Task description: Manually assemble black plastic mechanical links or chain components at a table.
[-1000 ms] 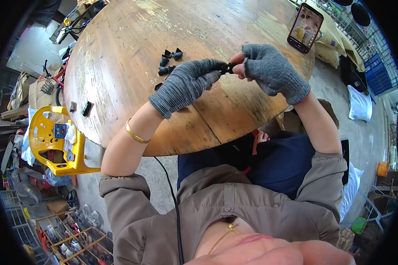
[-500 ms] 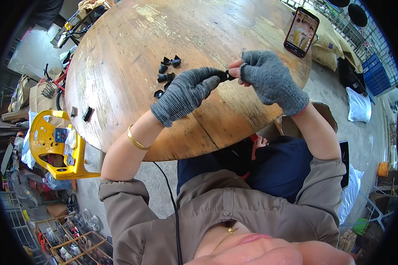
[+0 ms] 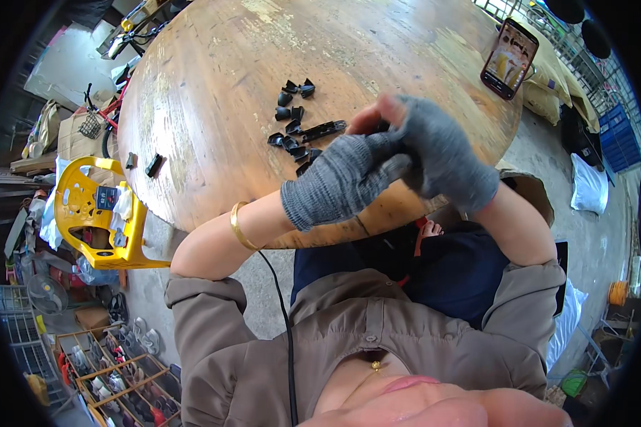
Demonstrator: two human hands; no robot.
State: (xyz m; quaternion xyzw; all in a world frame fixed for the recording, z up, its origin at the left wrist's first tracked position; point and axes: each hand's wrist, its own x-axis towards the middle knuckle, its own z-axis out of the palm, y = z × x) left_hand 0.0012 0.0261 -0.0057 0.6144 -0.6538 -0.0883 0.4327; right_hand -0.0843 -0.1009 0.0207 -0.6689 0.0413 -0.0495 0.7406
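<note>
Both hands wear grey knitted fingerless gloves and meet over the near edge of the round wooden table (image 3: pixel 214 85). The left hand (image 3: pixel 342 178) is curled and pressed against the right hand (image 3: pixel 434 153), whose bare fingertips (image 3: pixel 377 114) pinch together. Whatever they grip is hidden between them, so it cannot be told. Just left of the hands lies a long black plastic part (image 3: pixel 323 129), beside a scatter of small black plastic clips (image 3: pixel 292 114). A smartphone (image 3: pixel 508 58) rests at the table's far right.
</note>
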